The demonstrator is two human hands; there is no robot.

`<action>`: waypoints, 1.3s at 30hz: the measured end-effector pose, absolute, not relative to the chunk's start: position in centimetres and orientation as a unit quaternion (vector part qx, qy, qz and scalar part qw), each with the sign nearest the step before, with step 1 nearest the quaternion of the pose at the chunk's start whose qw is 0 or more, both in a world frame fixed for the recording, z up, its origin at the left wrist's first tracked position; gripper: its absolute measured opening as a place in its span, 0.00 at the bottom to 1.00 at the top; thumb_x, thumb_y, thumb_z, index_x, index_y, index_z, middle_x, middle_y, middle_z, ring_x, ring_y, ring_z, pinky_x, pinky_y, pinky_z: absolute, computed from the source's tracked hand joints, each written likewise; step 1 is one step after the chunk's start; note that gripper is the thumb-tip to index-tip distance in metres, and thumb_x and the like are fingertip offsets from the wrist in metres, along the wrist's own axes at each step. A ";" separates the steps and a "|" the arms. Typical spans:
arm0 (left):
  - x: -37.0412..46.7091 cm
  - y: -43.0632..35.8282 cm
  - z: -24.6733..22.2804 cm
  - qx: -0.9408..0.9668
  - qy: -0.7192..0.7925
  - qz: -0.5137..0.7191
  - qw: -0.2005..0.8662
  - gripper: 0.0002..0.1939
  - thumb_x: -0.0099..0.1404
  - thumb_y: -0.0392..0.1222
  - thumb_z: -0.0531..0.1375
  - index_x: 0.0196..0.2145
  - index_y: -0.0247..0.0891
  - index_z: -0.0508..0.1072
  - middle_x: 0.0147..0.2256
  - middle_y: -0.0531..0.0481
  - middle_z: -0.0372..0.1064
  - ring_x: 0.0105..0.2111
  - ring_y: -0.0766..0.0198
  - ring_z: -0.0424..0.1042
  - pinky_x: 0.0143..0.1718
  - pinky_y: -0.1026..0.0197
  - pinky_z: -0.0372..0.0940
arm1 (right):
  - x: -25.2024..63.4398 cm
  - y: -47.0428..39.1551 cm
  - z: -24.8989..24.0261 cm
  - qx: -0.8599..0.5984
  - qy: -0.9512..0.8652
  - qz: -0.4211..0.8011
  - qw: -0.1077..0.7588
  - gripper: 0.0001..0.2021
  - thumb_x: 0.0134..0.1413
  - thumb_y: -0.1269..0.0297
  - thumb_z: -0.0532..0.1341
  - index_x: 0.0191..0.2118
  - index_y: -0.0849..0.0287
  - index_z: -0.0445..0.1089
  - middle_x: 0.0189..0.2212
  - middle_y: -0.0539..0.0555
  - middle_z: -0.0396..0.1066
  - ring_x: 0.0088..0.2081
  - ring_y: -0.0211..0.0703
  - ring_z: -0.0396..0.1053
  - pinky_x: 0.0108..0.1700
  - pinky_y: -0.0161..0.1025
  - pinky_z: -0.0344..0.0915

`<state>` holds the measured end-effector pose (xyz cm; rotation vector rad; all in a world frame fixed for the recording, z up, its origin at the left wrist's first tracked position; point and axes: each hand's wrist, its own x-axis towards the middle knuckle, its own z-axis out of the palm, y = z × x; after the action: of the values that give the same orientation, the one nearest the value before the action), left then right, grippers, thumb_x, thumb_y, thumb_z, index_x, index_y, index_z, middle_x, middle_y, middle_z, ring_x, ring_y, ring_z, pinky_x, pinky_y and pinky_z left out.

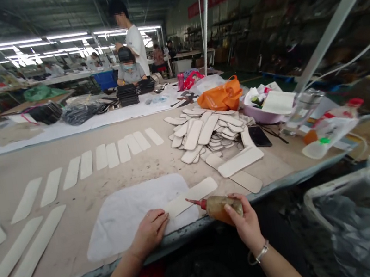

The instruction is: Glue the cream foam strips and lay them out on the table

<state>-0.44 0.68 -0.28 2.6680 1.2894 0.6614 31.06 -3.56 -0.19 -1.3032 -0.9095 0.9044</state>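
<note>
My right hand (246, 221) is wrapped round a squeeze bottle (220, 208) of amber liquid, probably glue. Its red nozzle points left, over a flat white strip (191, 197). That strip lies at a slant on a white cloth (126, 213) near the table's front edge. My left hand (152, 230) grips the strip's left end, fingers bent and pressed together. Behind the bottle is a heap of similar pale pieces with dark edges (201, 131). More white strips (71, 173) lie in a spread row on the left of the table.
An orange bag (222, 96), a purple basin (262, 114) and a dark phone (260, 137) stand or lie at the right back. A plastic bottle with a green cap (316, 148) is near the right corner. A grey crate (316, 199) stands below. Other people work at tables behind.
</note>
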 end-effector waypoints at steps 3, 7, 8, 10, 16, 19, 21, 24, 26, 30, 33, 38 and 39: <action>-0.4 0.7 -0.6 0.887 0.403 0.218 0.049 0.11 0.65 0.35 0.53 0.42 0.36 0.73 0.40 0.45 0.70 0.40 0.63 0.67 0.45 0.58 0.66 | 29.6 -3.2 -0.2 -0.571 -0.488 0.339 0.566 0.18 0.48 0.58 0.64 0.44 0.57 0.64 0.41 0.55 0.68 0.42 0.47 0.67 0.45 0.44 0.66; -0.2 0.7 -0.6 0.891 0.389 0.233 0.030 0.10 0.64 0.33 0.54 0.41 0.36 0.73 0.39 0.46 0.71 0.39 0.62 0.68 0.44 0.58 0.67 | 27.5 -2.6 0.1 -0.547 -0.599 0.263 0.523 0.15 0.52 0.60 0.61 0.44 0.57 0.63 0.39 0.56 0.68 0.40 0.46 0.67 0.43 0.46 0.67; -0.2 0.7 -0.6 0.891 0.389 0.231 0.029 0.10 0.63 0.33 0.54 0.41 0.36 0.73 0.38 0.46 0.71 0.39 0.62 0.68 0.44 0.58 0.67 | 27.0 -2.4 0.2 -0.539 -0.615 0.256 0.515 0.14 0.53 0.60 0.61 0.44 0.57 0.63 0.38 0.55 0.68 0.40 0.46 0.67 0.42 0.45 0.67; -0.1 0.6 -0.3 0.891 0.391 0.227 0.031 0.10 0.63 0.33 0.54 0.41 0.36 0.72 0.38 0.46 0.71 0.39 0.62 0.68 0.43 0.58 0.67 | 26.0 -2.1 0.2 -0.530 -0.638 0.250 0.500 0.13 0.54 0.61 0.60 0.45 0.57 0.62 0.38 0.55 0.67 0.40 0.45 0.67 0.42 0.45 0.67; -0.1 0.5 -0.1 0.890 0.399 0.217 0.035 0.09 0.63 0.32 0.54 0.39 0.37 0.72 0.37 0.46 0.71 0.38 0.63 0.67 0.42 0.59 0.67 | 24.4 -1.7 -0.2 -0.524 -0.666 0.249 0.469 0.14 0.54 0.63 0.60 0.46 0.57 0.61 0.37 0.55 0.65 0.40 0.45 0.65 0.42 0.44 0.66; -0.2 0.6 -0.3 0.891 0.400 0.214 0.027 0.10 0.63 0.33 0.54 0.40 0.37 0.72 0.37 0.46 0.71 0.38 0.62 0.67 0.42 0.58 0.67 | 24.5 -1.5 -0.3 -0.525 -0.673 0.243 0.460 0.13 0.54 0.64 0.60 0.45 0.56 0.61 0.37 0.55 0.65 0.40 0.44 0.65 0.42 0.44 0.66; -0.2 0.7 -0.5 0.890 0.401 0.214 0.027 0.10 0.63 0.33 0.54 0.41 0.37 0.72 0.38 0.46 0.71 0.39 0.62 0.67 0.43 0.58 0.67 | 25.2 -1.4 -0.2 -0.537 -0.668 0.230 0.460 0.12 0.55 0.63 0.60 0.45 0.56 0.61 0.38 0.55 0.65 0.40 0.45 0.65 0.43 0.44 0.66; -0.2 0.8 -0.5 0.890 0.400 0.217 0.026 0.10 0.63 0.33 0.54 0.40 0.36 0.73 0.38 0.46 0.71 0.38 0.62 0.68 0.43 0.58 0.67 | 26.8 -1.2 -0.1 -0.565 -0.657 0.194 0.459 0.11 0.55 0.63 0.59 0.44 0.57 0.62 0.37 0.55 0.65 0.39 0.44 0.65 0.42 0.43 0.65; -0.2 0.8 -0.5 0.890 0.397 0.221 0.018 0.10 0.63 0.33 0.54 0.40 0.36 0.73 0.38 0.46 0.71 0.38 0.62 0.68 0.43 0.58 0.67 | 28.3 -1.1 0.0 -0.589 -0.648 0.159 0.456 0.11 0.55 0.62 0.60 0.44 0.57 0.62 0.36 0.55 0.65 0.38 0.44 0.65 0.41 0.43 0.66; -0.4 0.8 -1.1 0.892 0.393 0.224 0.007 0.11 0.63 0.33 0.54 0.42 0.36 0.73 0.39 0.46 0.71 0.40 0.61 0.68 0.44 0.57 0.66 | 31.2 -0.9 0.0 -0.644 -0.615 0.080 0.448 0.12 0.55 0.60 0.59 0.43 0.58 0.62 0.35 0.55 0.65 0.37 0.45 0.65 0.40 0.44 0.66; -0.8 0.8 -1.9 0.896 0.391 0.213 0.011 0.12 0.63 0.33 0.54 0.43 0.37 0.72 0.40 0.46 0.70 0.41 0.61 0.67 0.45 0.57 0.65 | 33.0 -0.6 -0.3 -0.678 -0.589 0.028 0.439 0.13 0.55 0.58 0.59 0.43 0.59 0.63 0.35 0.56 0.66 0.37 0.46 0.65 0.40 0.44 0.65; -0.9 0.9 -2.0 0.895 0.394 0.209 0.009 0.11 0.64 0.34 0.54 0.42 0.37 0.72 0.40 0.45 0.69 0.41 0.61 0.67 0.45 0.57 0.65 | 34.3 -0.4 -0.7 -0.696 -0.563 -0.004 0.445 0.15 0.54 0.58 0.59 0.44 0.61 0.63 0.35 0.57 0.67 0.38 0.48 0.66 0.41 0.45 0.65; -0.8 0.9 -1.8 0.894 0.393 0.215 0.008 0.10 0.64 0.34 0.54 0.42 0.37 0.72 0.40 0.45 0.69 0.40 0.62 0.67 0.45 0.57 0.65 | 34.2 -0.5 -0.7 -0.693 -0.560 0.002 0.455 0.15 0.54 0.57 0.60 0.44 0.61 0.63 0.36 0.58 0.67 0.38 0.48 0.66 0.41 0.45 0.65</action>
<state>-0.80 0.91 -1.78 2.7936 1.2287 0.6707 34.19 -0.53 -0.71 -1.7095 -1.3808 0.0056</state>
